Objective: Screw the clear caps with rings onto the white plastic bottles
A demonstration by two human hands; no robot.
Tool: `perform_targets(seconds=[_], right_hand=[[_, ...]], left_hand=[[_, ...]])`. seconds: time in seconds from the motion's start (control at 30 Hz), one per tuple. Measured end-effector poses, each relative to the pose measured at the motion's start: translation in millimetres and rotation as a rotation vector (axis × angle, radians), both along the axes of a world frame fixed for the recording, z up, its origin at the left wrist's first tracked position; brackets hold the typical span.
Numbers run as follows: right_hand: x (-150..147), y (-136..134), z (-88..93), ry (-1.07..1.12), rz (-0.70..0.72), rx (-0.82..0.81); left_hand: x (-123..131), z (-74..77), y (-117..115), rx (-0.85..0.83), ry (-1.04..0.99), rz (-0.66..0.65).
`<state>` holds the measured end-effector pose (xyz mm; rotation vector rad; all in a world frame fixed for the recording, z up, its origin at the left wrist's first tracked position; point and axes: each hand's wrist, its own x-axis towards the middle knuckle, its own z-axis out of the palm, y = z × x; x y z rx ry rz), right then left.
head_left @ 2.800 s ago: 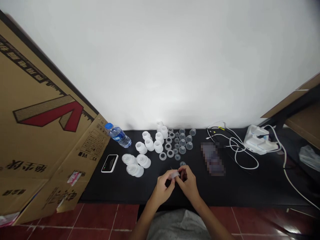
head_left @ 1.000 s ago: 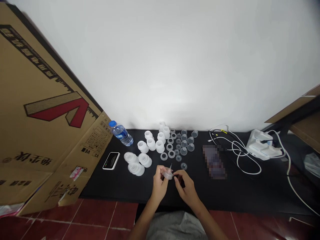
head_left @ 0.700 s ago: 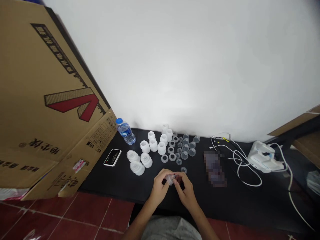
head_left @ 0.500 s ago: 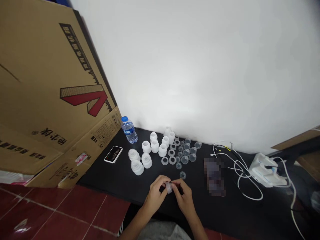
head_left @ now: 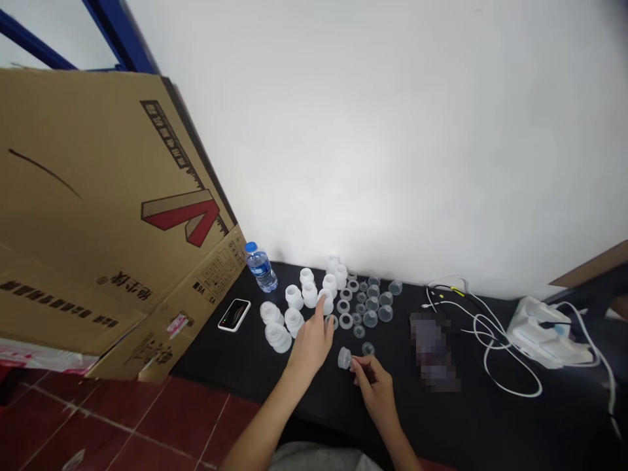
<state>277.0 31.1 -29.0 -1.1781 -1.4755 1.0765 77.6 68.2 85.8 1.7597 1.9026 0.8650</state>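
My right hand pinches a small clear plastic cap and holds it above the black table. My left hand is stretched out, index finger extended and thumb apart, with nothing visibly in its grip. Its fingertip overlaps the front white plastic bottle; whether it touches cannot be made out. Beside that thumb lies a translucent ring, partly hidden by the hand. More flat rings and clear domed caps lie in rows to the right. Left of the hand stand several white pieces with clear tops.
A water bottle and a white-framed phone are on the table's left side. A large cardboard box stands at the left. To the right lie a blurred-out item, white cables and a white device.
My left hand has let go of the clear cap and reached forward to the rings and white bottles. My right hand keeps the cap, now held out slightly rightward. The view has shifted.
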Motion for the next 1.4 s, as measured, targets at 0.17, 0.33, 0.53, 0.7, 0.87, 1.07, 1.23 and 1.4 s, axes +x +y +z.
perform_targets(seconds=[0.17, 0.33, 0.53, 0.7, 0.87, 1.07, 1.23, 1.4], right_hand=[[-2, -1, 3.4, 0.034, -0.02, 0.017], [-3, -1, 7.5, 0.054, -0.037, 0.03], [-4, 0, 6.8, 0.101, -0.006, 0.003], [-4, 0, 7.9, 0.102, -0.048, -0.002], [-2, -1, 8.7, 0.116, -0.116, -0.03], [0, -1, 16.0, 0.097, -0.164, -0.029], [1, -1, 18.7, 0.117, -0.195, -0.052], [3, -1, 14.9, 0.183, -0.249, -0.099]], left_hand=[[-2, -3.5, 23, 0.066, 0.166, 0.014], [-11, -6.7, -23, 0.191, 0.015, -0.003], [-18, -15.9, -70, 0.128, -0.111, -0.075], [-18, -27.9, -70, 0.116, -0.064, -0.17], [-14, -55.5, -72, 0.09, -0.18, -0.005], [-12, -81.7, -71, 0.052, -0.167, 0.104], [-8, -80.7, -60, 0.112, -0.018, 0.054], [-4, -79.8, -62, 0.225, -0.185, -0.083]])
